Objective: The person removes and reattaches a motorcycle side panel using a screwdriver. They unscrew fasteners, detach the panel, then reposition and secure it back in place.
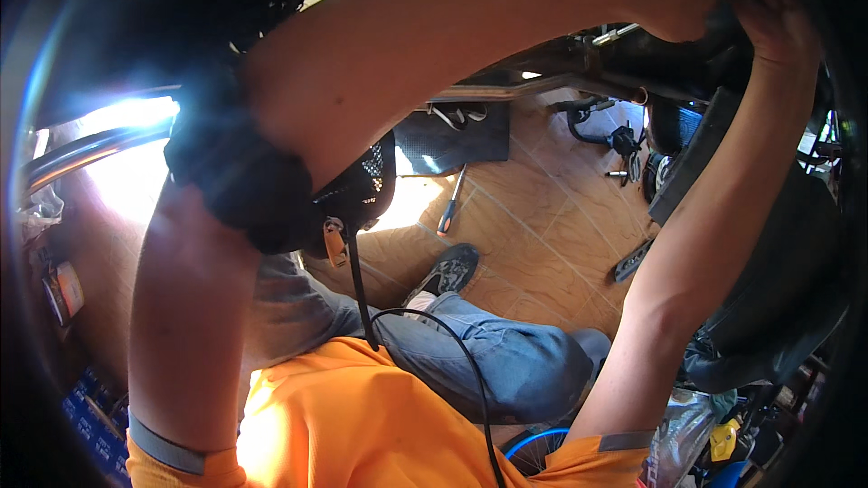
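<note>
- Dark part (731, 20): at two o'clock, near the rim of the view, between my hands; its form is too shadowed to identify.
- My left hand (674, 11): just beside that part, toward one o'clock, wrist bent. The fingers are hidden; I cannot tell whether they grip. A blind grip could slip or pinch.
- My right hand (778, 25): at two o'clock, fingers raised against the same part. Closure cannot be told. Overreach could loosen its hold.
- Silver rod (617, 34): between one and two o'clock, near my left wrist. A slip could scrape the skin against it.
- Metal rail (506, 90): toward one o'clock, below my left forearm. A sudden drop of the arm could strike it.
- Black panel (694, 158): between two and three o'clock, beside my right forearm; contact could shift it if unsecured.
- Screwdriver (447, 217): centre, on the floor (542, 217), near my shoe (455, 264). A step could roll it underfoot.
- Black cable (472, 352): at six o'clock, looped over my lap; turning could snag it.
</note>
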`<state>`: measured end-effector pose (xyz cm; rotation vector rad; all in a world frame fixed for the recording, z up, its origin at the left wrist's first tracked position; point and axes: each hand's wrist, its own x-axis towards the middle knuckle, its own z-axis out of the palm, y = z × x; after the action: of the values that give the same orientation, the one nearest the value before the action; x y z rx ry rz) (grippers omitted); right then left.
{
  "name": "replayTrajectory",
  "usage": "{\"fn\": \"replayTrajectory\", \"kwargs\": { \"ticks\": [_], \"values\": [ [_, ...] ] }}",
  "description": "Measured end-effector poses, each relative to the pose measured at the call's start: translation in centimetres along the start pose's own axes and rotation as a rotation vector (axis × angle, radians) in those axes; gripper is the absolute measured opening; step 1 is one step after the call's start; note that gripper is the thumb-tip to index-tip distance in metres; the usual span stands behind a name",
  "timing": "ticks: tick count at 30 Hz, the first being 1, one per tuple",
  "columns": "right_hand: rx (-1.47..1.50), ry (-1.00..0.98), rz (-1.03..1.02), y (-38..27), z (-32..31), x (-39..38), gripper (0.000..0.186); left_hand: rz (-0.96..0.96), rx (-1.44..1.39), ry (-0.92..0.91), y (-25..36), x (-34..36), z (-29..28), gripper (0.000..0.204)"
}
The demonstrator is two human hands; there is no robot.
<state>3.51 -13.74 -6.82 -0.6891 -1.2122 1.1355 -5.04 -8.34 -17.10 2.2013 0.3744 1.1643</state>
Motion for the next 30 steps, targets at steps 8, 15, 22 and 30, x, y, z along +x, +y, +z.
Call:
{"fn": "replayTrajectory", "kwargs": {
  "ticks": [8,15,22,30],
  "values": [
    [-0.726,0.688,-0.645,4.0,-0.6,-2.4,0.051,0.065,0.139,-0.005,-0.6,0.2,-0.9,0.015],
    [-0.082,0.618,-0.621,5.5,1.7,-1.3,0.056,0.085,0.004,0.114,-0.4,-0.7,-2.5,0.017],
    [-0.961,0.644,-0.750,4.9,2.9,0.2,0.065,-0.015,-0.009,0.093,1.2,-1.1,-4.3,0.014],
    [0.100,0.682,-0.407,2.4,-1.1,0.0,0.041,0.047,-0.203,-0.063,-0.1,-0.1,-2.1,0.020]
  ]
}}
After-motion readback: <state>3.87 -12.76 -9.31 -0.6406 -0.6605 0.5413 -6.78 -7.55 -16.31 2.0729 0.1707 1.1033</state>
